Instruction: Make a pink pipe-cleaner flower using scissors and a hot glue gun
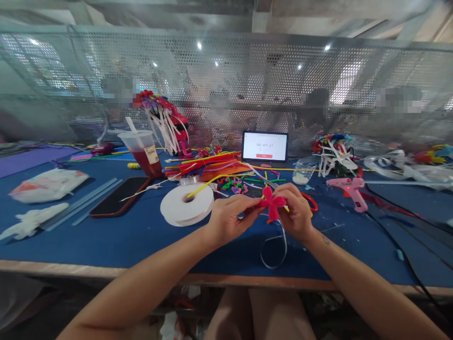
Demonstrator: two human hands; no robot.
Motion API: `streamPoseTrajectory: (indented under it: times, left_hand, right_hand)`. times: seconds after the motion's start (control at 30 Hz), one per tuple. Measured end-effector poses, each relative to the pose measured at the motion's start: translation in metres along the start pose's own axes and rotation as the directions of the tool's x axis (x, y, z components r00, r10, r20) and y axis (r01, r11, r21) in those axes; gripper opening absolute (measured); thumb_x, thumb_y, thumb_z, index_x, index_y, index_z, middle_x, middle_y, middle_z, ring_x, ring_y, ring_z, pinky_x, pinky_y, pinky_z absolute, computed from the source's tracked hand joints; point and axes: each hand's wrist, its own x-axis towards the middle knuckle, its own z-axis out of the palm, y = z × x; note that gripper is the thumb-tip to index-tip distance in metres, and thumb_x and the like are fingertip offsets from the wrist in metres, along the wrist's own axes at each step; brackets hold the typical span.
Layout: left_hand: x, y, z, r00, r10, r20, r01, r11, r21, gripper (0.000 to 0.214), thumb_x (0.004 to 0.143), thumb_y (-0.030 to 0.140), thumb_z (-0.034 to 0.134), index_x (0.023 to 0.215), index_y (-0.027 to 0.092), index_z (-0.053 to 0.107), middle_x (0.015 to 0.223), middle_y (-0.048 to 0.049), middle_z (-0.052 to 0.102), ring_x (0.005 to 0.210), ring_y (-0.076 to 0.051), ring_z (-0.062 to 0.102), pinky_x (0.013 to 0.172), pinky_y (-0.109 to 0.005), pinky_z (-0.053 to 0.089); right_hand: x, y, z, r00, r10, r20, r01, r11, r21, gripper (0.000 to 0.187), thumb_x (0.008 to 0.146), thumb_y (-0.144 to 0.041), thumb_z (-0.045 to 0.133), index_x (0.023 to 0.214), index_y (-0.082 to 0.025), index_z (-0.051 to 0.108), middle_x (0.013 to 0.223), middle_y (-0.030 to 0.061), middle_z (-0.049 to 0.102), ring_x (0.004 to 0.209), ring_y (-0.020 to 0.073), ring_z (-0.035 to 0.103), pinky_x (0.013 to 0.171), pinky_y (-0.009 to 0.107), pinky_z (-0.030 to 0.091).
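Note:
A bright pink pipe-cleaner flower [272, 204] with several looped petals is held up between my hands, just above the table's front half. My left hand [230, 217] pinches a petal on its left side between thumb and fingers. From the right, my right hand [294, 213] grips the flower with curled fingers, which hide part of it. A thin grey metal piece shows behind the right fingers; its kind is unclear. Below the flower, a narrow white ribbon [284, 245] loops down toward the table. Beside my left hand lies a white ribbon spool [170, 207].
A pink glue gun [354, 191] lies at right, its cord running forward. Pipe cleaners [208, 165] are heaped behind the spool. A drink cup [143, 153], a phone [118, 198] and a plastic packet [51, 185] occupy the left. A tablet [264, 144] stands at the back.

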Motion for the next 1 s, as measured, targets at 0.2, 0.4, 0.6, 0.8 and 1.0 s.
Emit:
streamPoseTrajectory:
  times: [0.2,0.4,0.6,0.8,1.0]
  left_hand:
    - [0.0,-0.001,-0.002,0.997,0.071,0.023,-0.073,0.994,0.079,0.014,0.081,0.017,0.059,0.093,0.016,0.067,0.07,-0.0035,0.071,0.058,-0.01,0.065,0.055,-0.017,0.052]
    - [0.002,0.001,-0.003,0.991,-0.12,0.062,0.128,0.982,-0.14,0.024,0.075,0.027,0.068,0.095,0.015,0.067,0.074,-0.005,0.071,0.054,-0.01,0.063,0.054,-0.019,0.052]
    - [0.003,0.001,0.003,0.797,-0.499,0.342,0.591,0.525,-0.612,0.028,0.08,0.041,0.059,0.085,0.013,0.06,0.054,0.0001,0.061,0.048,-0.012,0.061,0.049,-0.022,0.05]
    - [0.004,0.004,-0.002,0.95,-0.311,-0.018,0.292,0.911,-0.292,0.014,0.079,0.029,0.062,0.086,0.017,0.061,0.077,-0.0028,0.062,0.069,-0.012,0.06,0.061,-0.024,0.049]
    - [0.011,0.016,-0.006,0.985,0.144,-0.098,-0.128,0.98,0.152,0.03,0.066,0.028,0.076,0.094,0.022,0.068,0.096,-0.0058,0.062,0.09,-0.018,0.055,0.081,-0.034,0.047]
  right_hand:
    - [0.001,0.0,0.0,1.0,-0.025,0.001,0.025,1.0,0.017,0.011,0.085,-0.016,0.046,0.077,-0.021,0.053,0.07,0.0022,0.056,0.071,0.0154,0.055,0.061,0.027,0.047]
    - [0.0,0.003,0.0,0.999,-0.033,0.008,0.033,0.999,0.008,0.011,0.085,-0.015,0.047,0.078,-0.022,0.053,0.071,0.0021,0.057,0.071,0.0151,0.054,0.061,0.027,0.047]
    - [0.001,0.003,0.0,0.999,-0.035,0.025,0.034,0.999,0.004,0.012,0.085,-0.015,0.046,0.078,-0.022,0.053,0.069,0.0022,0.058,0.07,0.0151,0.055,0.061,0.027,0.048]
    - [-0.002,0.005,-0.002,0.994,-0.091,0.06,0.093,0.995,-0.03,0.009,0.082,-0.015,0.05,0.079,-0.022,0.054,0.069,0.0022,0.056,0.072,0.0151,0.054,0.061,0.026,0.047]
    - [-0.004,0.007,0.0,0.984,-0.159,0.075,0.164,0.984,-0.063,0.01,0.08,-0.012,0.048,0.081,-0.02,0.052,0.077,0.0041,0.054,0.071,0.0142,0.054,0.059,0.025,0.047]
